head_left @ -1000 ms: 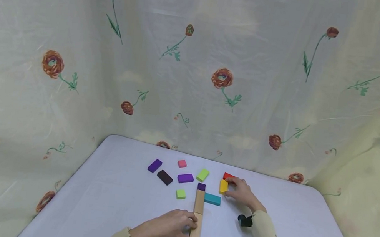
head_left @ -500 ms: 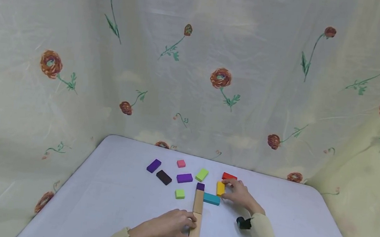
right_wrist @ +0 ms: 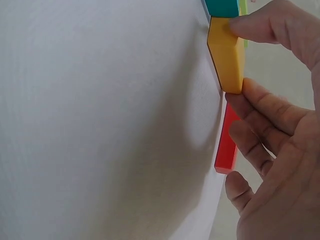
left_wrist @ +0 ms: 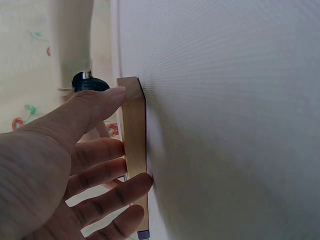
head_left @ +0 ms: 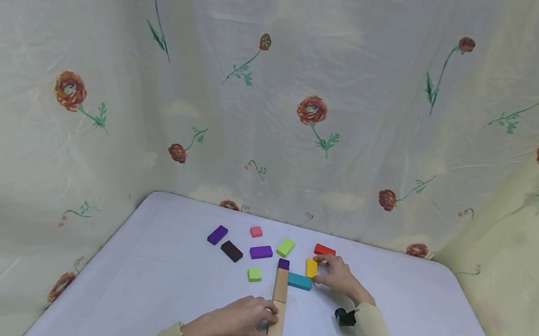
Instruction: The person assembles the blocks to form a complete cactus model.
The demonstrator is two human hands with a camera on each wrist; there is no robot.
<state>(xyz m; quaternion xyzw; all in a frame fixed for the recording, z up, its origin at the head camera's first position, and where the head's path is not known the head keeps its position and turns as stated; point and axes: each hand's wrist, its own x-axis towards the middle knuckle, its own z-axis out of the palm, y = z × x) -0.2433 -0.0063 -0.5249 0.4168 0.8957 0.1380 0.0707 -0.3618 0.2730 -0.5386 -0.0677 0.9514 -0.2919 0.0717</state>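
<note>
A column of blocks runs away from me on the table: a near wooden block (head_left: pixel 278 329), a far wooden block (head_left: pixel 281 285) and a small dark purple block (head_left: pixel 284 264) at its far end. My left hand (head_left: pixel 238 318) holds the near wooden block from the left, thumb at its near end and fingers along it. A teal block (head_left: pixel 299 282) extends rightward from the column. My right hand (head_left: pixel 340 279) pinches a yellow block (right_wrist: pixel 227 55) between thumb and fingertips, its near end right at the teal block. Behind that hand lies a red block (head_left: pixel 325 250).
Left of and behind the column lie a purple block (head_left: pixel 261 252), a darker purple block (head_left: pixel 217 235), a black block (head_left: pixel 231 251), a pink block (head_left: pixel 255 232) and two lime green blocks (head_left: pixel 254 275). A floral curtain (head_left: pixel 256 106) hangs around the white table (head_left: pixel 163 288).
My right hand has shifted the yellow block slightly left and nearer, away from the red block and up to the teal one. My left hand has stayed in place on the near wooden block.
</note>
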